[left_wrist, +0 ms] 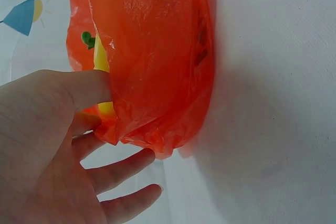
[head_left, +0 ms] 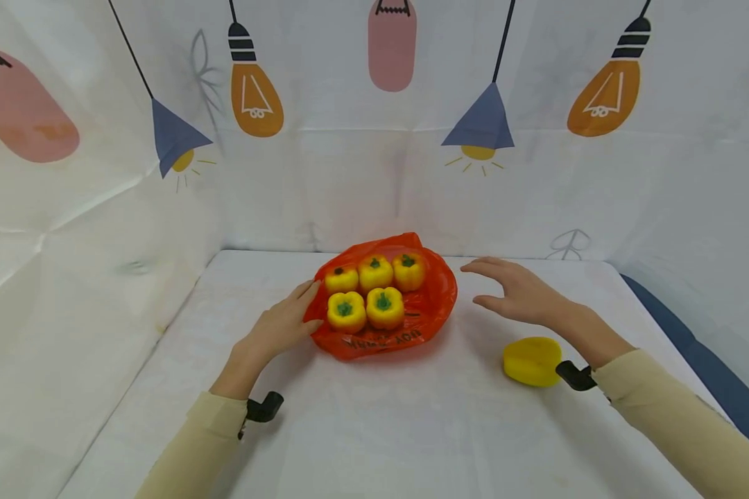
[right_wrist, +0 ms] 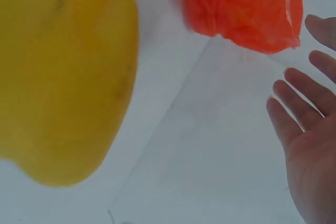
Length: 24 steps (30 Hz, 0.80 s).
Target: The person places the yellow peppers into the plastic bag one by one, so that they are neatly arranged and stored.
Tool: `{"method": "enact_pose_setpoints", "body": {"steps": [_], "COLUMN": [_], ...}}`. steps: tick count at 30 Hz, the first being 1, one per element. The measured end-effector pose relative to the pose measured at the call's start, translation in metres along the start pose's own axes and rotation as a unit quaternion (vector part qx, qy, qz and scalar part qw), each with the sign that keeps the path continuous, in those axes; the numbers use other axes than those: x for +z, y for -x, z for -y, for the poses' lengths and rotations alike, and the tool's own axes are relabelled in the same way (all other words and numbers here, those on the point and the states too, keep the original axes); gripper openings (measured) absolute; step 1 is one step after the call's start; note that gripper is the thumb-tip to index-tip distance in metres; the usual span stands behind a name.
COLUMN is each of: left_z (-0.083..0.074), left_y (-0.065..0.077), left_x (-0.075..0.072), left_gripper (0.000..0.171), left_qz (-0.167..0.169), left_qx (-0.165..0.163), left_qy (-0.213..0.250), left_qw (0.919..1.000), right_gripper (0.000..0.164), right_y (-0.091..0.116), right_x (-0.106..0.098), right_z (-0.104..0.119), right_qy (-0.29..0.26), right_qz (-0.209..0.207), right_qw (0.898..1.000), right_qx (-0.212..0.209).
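Note:
Several yellow bell peppers (head_left: 384, 308) with green stems sit in an opened red plastic bag (head_left: 433, 305) at the table's far middle. My left hand (head_left: 285, 320) is at the bag's left rim, fingers loosely spread. In the left wrist view its thumb (left_wrist: 92, 88) slips just inside the rim, while other fingers lie along the outside. My right hand (head_left: 524, 291) hovers to the right of the bag with relaxed, spread fingers and holds nothing. Below its wrist, a yellow bell pepper (head_left: 532, 361) lies on the table; it looms large in the right wrist view, its stem hidden.
A white cover spreads over the table (head_left: 374, 430). Behind it hangs a white sheet (head_left: 349, 180) printed with lamps and bulbs, which also closes off the left side. Blue fabric (head_left: 693, 339) shows beyond the table's right edge.

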<state>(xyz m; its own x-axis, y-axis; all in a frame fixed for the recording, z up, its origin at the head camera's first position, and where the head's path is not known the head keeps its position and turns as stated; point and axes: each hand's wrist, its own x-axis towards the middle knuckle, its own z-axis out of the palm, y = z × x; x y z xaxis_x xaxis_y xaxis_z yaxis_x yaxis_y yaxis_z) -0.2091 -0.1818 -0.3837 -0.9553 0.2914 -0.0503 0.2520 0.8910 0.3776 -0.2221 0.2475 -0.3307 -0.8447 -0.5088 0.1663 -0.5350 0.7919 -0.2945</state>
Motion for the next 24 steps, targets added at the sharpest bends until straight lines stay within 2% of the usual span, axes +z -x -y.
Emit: {"method": "enact_pose_setpoints", "body": {"steps": [6,24], "left_z": [0.0,0.002], "left_y": [0.0,0.001], "left_x": [0.001,0.002], "left_gripper": [0.078,0.078], "left_qz": [-0.001,0.001], "left_qx": [-0.004,-0.009], "left_qy": [0.005,0.005], "left_qw": [1.0,0.9999], "right_gripper": [0.055,0.059], "right_y": [0.011,0.044], "right_x": [-0.001,0.008], "right_z": [-0.011,-0.033], "right_qy": [0.0,-0.015], "right_qz": [0.02,0.087], "right_qw": [1.0,0.993], "right_qx": [0.01,0.072]}}
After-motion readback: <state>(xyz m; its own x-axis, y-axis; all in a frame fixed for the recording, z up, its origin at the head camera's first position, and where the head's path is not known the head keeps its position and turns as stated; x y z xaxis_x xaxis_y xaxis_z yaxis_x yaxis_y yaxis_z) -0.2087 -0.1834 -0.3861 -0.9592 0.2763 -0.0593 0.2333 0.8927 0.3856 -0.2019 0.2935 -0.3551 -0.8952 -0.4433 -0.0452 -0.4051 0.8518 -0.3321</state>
